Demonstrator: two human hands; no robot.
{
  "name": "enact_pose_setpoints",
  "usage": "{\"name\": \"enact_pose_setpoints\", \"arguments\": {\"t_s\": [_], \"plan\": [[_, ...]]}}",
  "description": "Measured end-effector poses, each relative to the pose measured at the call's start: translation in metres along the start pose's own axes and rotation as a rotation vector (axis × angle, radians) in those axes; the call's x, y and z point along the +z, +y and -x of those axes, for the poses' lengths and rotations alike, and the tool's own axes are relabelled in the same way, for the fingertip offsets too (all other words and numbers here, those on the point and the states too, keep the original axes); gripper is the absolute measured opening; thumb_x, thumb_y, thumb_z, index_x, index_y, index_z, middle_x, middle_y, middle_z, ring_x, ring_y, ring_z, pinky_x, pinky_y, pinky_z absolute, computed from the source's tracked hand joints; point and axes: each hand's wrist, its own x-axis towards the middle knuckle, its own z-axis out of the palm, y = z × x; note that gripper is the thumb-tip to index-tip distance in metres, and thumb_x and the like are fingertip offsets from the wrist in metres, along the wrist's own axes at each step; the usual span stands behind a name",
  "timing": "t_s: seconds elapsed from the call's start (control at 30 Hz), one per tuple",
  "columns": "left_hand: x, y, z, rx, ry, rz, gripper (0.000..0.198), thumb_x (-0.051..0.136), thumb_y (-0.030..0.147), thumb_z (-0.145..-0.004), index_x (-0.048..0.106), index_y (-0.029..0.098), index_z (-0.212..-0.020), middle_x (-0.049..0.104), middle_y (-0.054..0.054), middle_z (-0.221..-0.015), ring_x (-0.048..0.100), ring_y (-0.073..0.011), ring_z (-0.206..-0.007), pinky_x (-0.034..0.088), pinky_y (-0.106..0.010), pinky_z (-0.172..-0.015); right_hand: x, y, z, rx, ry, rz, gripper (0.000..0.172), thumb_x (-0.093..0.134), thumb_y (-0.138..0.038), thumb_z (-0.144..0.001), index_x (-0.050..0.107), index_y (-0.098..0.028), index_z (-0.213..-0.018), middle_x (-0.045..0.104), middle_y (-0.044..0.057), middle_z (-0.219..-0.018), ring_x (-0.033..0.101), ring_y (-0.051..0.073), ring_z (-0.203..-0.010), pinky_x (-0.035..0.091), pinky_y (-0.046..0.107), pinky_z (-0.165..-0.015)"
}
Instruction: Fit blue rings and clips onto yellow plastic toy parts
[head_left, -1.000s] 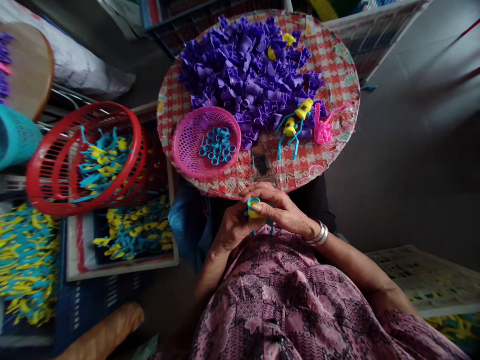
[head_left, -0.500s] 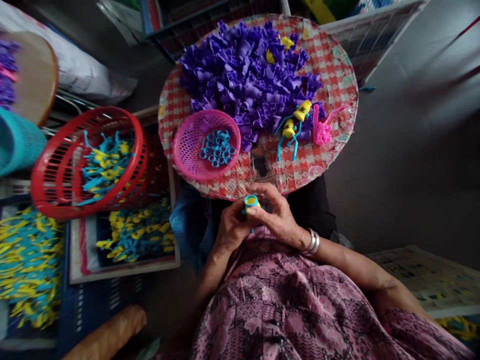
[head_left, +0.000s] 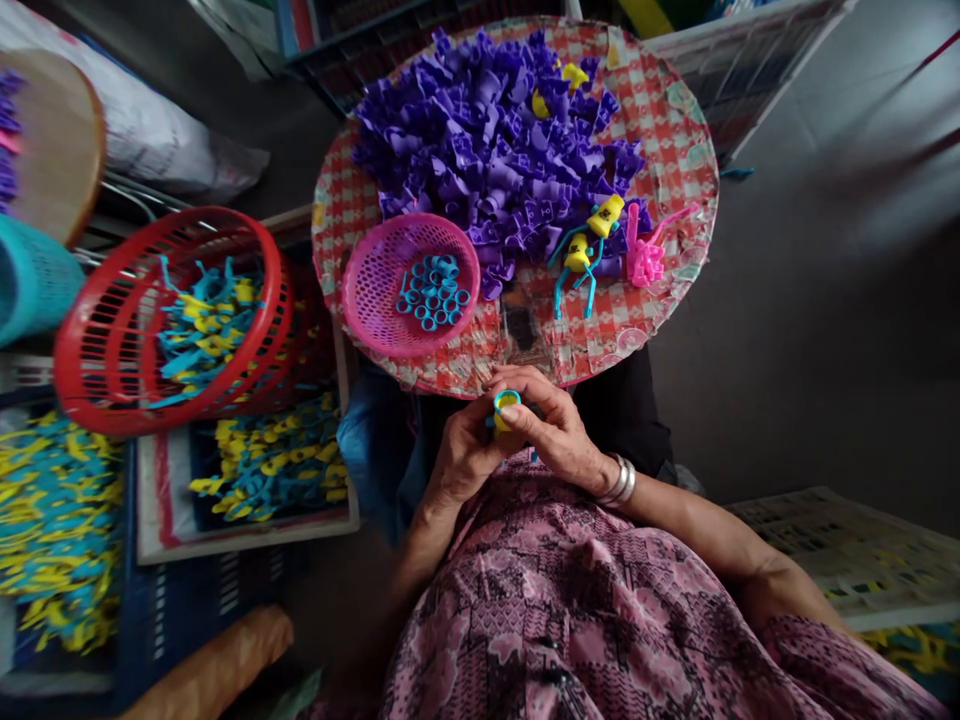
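Note:
Close to my body, at the near edge of the round table, both hands hold a small yellow plastic toy part (head_left: pixel 505 423) with a teal ring (head_left: pixel 507 398) around its top. My left hand (head_left: pixel 466 452) is closed on it from the left. From the right, my right hand (head_left: pixel 553 425) grips it, the thumb pressed near the ring. Fingers cover much of the part. Beyond them, a pink basket (head_left: pixel 358 310) contains several loose teal rings (head_left: pixel 439 292). Two yellow pieces with teal limbs (head_left: pixel 577 254) lie on the table, beside a bright pink plastic piece (head_left: pixel 645 258).
A heap of purple plastic parts (head_left: pixel 487 150) covers much of the checked table (head_left: pixel 679 150). To the left, a red basket (head_left: pixel 75 375) and a tray (head_left: pixel 244 545) hold yellow-and-teal pieces. Pale crates (head_left: pixel 825 535) stand at the right. A blurred tan rounded shape (head_left: pixel 225 655) shows at lower left.
The ringed yellow part has shifted slightly right and tilted in my fingers, its opening now more toward me. Both hands keep hold of it. The whole view has moved a little.

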Motion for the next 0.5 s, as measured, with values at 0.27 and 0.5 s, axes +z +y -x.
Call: {"name": "enact_pose_setpoints", "arguments": {"t_s": [0.27,0.5], "plan": [[0.012,0.013,0.001,0.064,0.132,-0.234,0.037,0.087,0.046,-0.082,0.079,0.019,-0.106,0.062,0.004,-0.068,0.052,-0.0124,-0.059,0.048,-0.026,-0.057,0.007,0.011,0.006,-0.105,0.183,0.155,0.038,0.068,-0.064,-0.101,0.078,-0.028,-0.108,0.077,0.01,-0.121,0.068,0.029,-0.129,0.047,0.05,-0.119],[0.017,0.014,0.001,0.055,0.177,-0.284,0.037,0.082,0.049,-0.084,0.077,0.017,-0.101,0.064,0.003,-0.068,0.055,-0.0129,-0.059,0.048,-0.025,-0.057,0.01,0.026,0.005,-0.153,0.22,0.214,0.033,0.067,-0.056,-0.103,0.078,-0.026,-0.11,0.077,0.01,-0.12,0.07,0.028,-0.121,0.052,0.048,-0.111]]}}
